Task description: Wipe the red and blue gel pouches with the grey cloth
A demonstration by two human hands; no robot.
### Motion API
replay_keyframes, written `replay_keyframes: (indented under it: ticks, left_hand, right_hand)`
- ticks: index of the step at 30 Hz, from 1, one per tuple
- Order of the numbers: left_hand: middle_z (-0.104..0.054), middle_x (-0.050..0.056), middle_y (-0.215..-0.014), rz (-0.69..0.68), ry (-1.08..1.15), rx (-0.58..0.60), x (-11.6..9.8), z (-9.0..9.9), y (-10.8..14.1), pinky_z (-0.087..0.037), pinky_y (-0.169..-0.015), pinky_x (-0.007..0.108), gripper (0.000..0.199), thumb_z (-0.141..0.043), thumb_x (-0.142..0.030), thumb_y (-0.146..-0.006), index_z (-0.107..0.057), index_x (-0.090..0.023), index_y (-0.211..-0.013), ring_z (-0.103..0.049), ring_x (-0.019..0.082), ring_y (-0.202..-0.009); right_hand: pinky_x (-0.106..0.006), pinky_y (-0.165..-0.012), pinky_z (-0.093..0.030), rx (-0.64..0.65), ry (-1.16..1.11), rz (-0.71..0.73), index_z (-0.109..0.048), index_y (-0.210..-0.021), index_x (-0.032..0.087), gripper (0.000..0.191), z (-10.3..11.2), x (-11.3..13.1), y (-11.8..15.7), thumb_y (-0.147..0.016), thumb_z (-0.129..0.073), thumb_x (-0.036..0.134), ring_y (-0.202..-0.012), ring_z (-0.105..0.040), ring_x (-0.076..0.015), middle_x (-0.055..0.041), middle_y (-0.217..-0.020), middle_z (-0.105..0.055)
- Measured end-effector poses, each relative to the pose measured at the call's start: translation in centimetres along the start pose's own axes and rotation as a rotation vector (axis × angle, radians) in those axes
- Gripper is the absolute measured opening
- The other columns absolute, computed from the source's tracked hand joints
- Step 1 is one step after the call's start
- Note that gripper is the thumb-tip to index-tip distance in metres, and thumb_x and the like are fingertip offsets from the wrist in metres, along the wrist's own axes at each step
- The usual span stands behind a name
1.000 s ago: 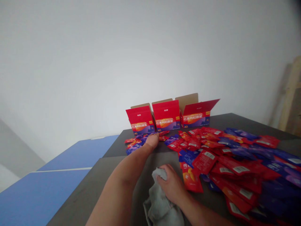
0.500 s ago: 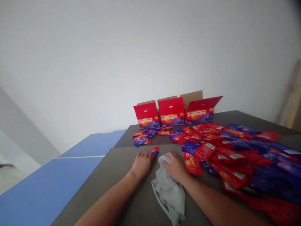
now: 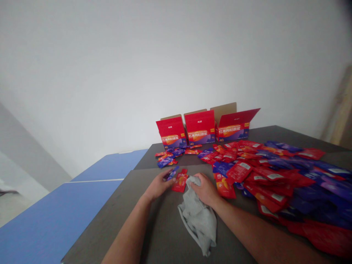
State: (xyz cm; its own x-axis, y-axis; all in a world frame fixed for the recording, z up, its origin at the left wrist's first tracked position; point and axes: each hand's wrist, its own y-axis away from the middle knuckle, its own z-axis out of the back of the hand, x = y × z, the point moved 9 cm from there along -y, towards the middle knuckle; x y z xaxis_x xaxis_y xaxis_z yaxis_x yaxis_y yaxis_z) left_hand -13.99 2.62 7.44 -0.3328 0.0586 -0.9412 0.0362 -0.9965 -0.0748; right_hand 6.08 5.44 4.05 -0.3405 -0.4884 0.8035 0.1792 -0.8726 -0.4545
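Observation:
A purple sachet (image 3: 172,173) is pinched between the thumb and fingers of my left hand (image 3: 159,184), just above the dark table. Right beside it, a red sachet (image 3: 180,182) lies flat on the table between my two hands. My right hand (image 3: 205,189) grips the top end of a crumpled grey cloth (image 3: 198,216), which hangs down toward the table's near side. Close to my right wrist lies a red and orange sachet (image 3: 224,186), at the left edge of a large pile of red and purple sachets (image 3: 271,176).
Three open red boxes (image 3: 201,128) stand in a row at the back, before a pale wall. A small group of sachets (image 3: 167,157) lies before the left box. On the left is a blue table (image 3: 82,201) beside the dark table (image 3: 115,216).
My left hand has shifted left and lifted a little, with a purple sachet now showing in its fingers. The red sachet it covered is now exposed on the table. My right hand still holds the cloth.

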Motion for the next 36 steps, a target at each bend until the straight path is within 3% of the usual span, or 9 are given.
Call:
replay_keyframes:
  ticks: [2,4,6,9,14,22,26,31,36]
  left_hand:
    - [-0.066,0.009,-0.101,0.148,0.449,-0.075,0.9,-1.0,0.2,-0.05,-0.078,0.029,0.046,-0.069,-0.046,-0.073,-0.063,-0.016,-0.108,-0.062,0.018,-0.086]
    - [-0.066,0.01,-0.091,0.336,0.851,0.036,1.8,-4.4,0.6,-0.051,-0.067,0.027,0.046,-0.061,-0.052,-0.079,-0.062,-0.011,-0.101,-0.062,0.016,-0.075]
    - [-0.066,0.01,-0.087,0.415,1.076,0.147,1.7,-7.3,0.9,-0.05,-0.059,0.025,0.049,-0.056,-0.054,-0.081,-0.062,-0.01,-0.1,-0.062,0.014,-0.069]
    - [-0.067,0.008,-0.087,0.395,1.216,0.145,1.9,-8.7,0.8,-0.049,-0.062,0.024,0.046,-0.055,-0.052,-0.083,-0.061,-0.011,-0.105,-0.063,0.014,-0.068]
    - [-0.069,0.009,-0.089,0.413,1.179,0.229,2.0,-10.5,1.4,-0.049,-0.076,0.03,0.048,-0.055,-0.052,-0.082,-0.062,-0.011,-0.106,-0.066,0.019,-0.078]
    - [-0.071,0.011,-0.087,0.552,0.987,0.33,2.3,-12.4,3.8,-0.047,-0.086,0.035,0.046,-0.054,-0.053,-0.083,-0.064,-0.011,-0.1,-0.067,0.024,-0.089]
    - [-0.071,0.01,-0.087,0.516,0.926,0.371,2.4,-12.4,4.1,-0.046,-0.086,0.035,0.044,-0.053,-0.051,-0.084,-0.064,-0.012,-0.103,-0.067,0.024,-0.09]
    - [-0.07,0.008,-0.079,0.504,0.837,0.427,3.5,-12.3,4.3,-0.049,-0.069,0.027,0.036,-0.058,-0.044,-0.083,-0.064,-0.012,-0.098,-0.067,0.017,-0.071]
    - [-0.068,0.005,-0.074,0.523,0.91,0.336,3.4,-11.5,3.7,-0.045,-0.053,0.022,0.035,-0.06,-0.045,-0.082,-0.063,-0.013,-0.096,-0.062,0.013,-0.058]
  right_hand:
    - [-0.034,-0.079,-0.047,-0.023,-0.016,0.014,-0.057,-0.089,0.02,0.015,0.2,0.0,0.0,-0.077,-0.059,0.028,-0.086,-0.059,-0.0202,-0.004,-0.089,-0.06]
    - [-0.034,-0.079,-0.047,-0.06,-0.034,0.047,-0.056,-0.091,0.02,0.016,0.5,0.4,0.2,-0.078,-0.059,0.028,-0.086,-0.058,-0.0204,-0.0042,-0.09,-0.059]
    - [-0.034,-0.079,-0.048,-0.065,-0.048,0.128,-0.056,-0.094,0.02,0.018,0.8,1.5,0.6,-0.078,-0.059,0.028,-0.088,-0.058,-0.02,-0.0042,-0.091,-0.058]
    - [-0.033,-0.083,-0.049,0.048,-0.047,0.317,-0.057,-0.101,0.021,0.023,0.1,4.1,1.9,-0.078,-0.06,0.025,-0.092,-0.057,-0.019,-0.0047,-0.096,-0.056]
    - [-0.035,-0.083,-0.05,0.229,0.081,0.433,-0.059,-0.104,0.024,0.028,-1.5,5.9,3.6,-0.077,-0.062,0.024,-0.093,-0.057,-0.0197,-0.0049,-0.099,-0.056]
    - [-0.035,-0.079,-0.05,-0.047,0.072,0.267,-0.056,-0.101,0.022,0.021,0.8,3.5,1.8,-0.081,-0.057,0.025,-0.09,-0.058,-0.0206,-0.0051,-0.095,-0.055]
    - [-0.036,-0.077,-0.049,-0.16,0.066,0.218,-0.056,-0.096,0.021,0.017,1.9,2.6,1.1,-0.08,-0.058,0.027,-0.087,-0.058,-0.0213,-0.0052,-0.09,-0.057]
    - [-0.038,-0.081,-0.047,-0.313,0.025,0.04,-0.057,-0.092,0.019,0.023,3.7,0.1,0.3,-0.078,-0.058,0.038,-0.089,-0.058,-0.0241,-0.007,-0.09,-0.061]
    - [-0.038,-0.077,-0.048,-0.393,-0.066,-0.163,-0.056,-0.093,0.02,0.029,5.0,-1.7,-0.1,-0.078,-0.058,0.044,-0.083,-0.059,-0.0232,-0.0061,-0.087,-0.063]
